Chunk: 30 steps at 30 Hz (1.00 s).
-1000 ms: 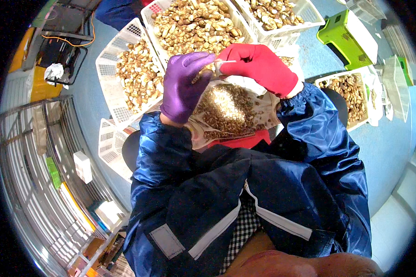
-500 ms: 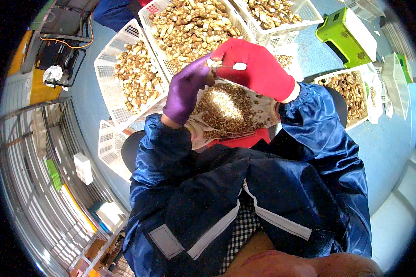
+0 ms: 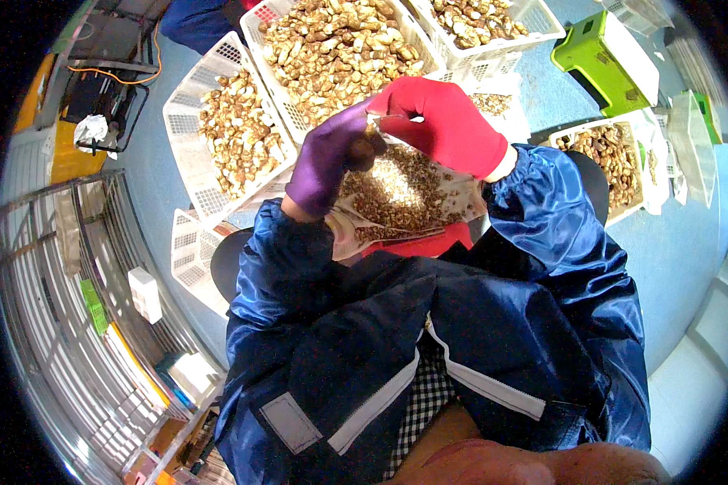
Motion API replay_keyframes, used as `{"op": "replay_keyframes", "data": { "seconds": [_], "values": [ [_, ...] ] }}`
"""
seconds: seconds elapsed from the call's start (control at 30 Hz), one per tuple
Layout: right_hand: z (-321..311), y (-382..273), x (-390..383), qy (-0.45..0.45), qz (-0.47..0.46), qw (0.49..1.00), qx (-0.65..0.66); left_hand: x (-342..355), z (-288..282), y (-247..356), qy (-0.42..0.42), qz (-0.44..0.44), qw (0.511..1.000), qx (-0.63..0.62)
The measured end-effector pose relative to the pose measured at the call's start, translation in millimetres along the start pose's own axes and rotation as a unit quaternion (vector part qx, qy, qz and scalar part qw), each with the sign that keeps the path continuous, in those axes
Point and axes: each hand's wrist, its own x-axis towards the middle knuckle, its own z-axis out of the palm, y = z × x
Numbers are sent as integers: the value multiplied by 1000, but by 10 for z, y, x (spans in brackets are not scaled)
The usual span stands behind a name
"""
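My left hand (image 3: 328,160), in a purple glove, is closed around a brown mushroom (image 3: 366,149) that shows at its fingertips. Opposite it, my right hand (image 3: 441,123) wears a red glove and is bent into a pinch, its fingertips meeting the left hand's at the mushroom. What the right fingers grip is hidden. Beneath both hands lies a heap of small brown and pale trimmings (image 3: 396,194) on a whitish cloth (image 3: 348,225) over my lap. Just beyond, a large white crate (image 3: 298,121) is full of mushrooms (image 3: 340,52).
A white basket (image 3: 179,129) with mushrooms stands at the left, another crate (image 3: 542,32) at the far right. A green-and-white stool (image 3: 578,61) and a mushroom basket (image 3: 598,212) are on the right. Metal racking (image 3: 65,267) lines the left side. Part of another person (image 3: 198,24) shows at the top.
Both hands have dipped slightly toward me, still together. The left hand has turned a little, showing more of the mushroom's brown side. The white patch between the right fingers looks smaller.
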Motion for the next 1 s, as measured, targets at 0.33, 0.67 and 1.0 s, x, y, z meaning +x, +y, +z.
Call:
{"op": "replay_keyframes", "data": {
  "seconds": [0.33,0.67,1.0],
  "values": [
    [-17,83,-28,-33,-30,999,2,-8,-6,-48,-20,57,991,119],
    [-93,60,-122,-88,1,989,118,-26,-214,-413,-9,53,990,134],
    [21,243,-610,-96,50,983,148,444,-1667,-552,368,71,852,-366]
  ]
}}
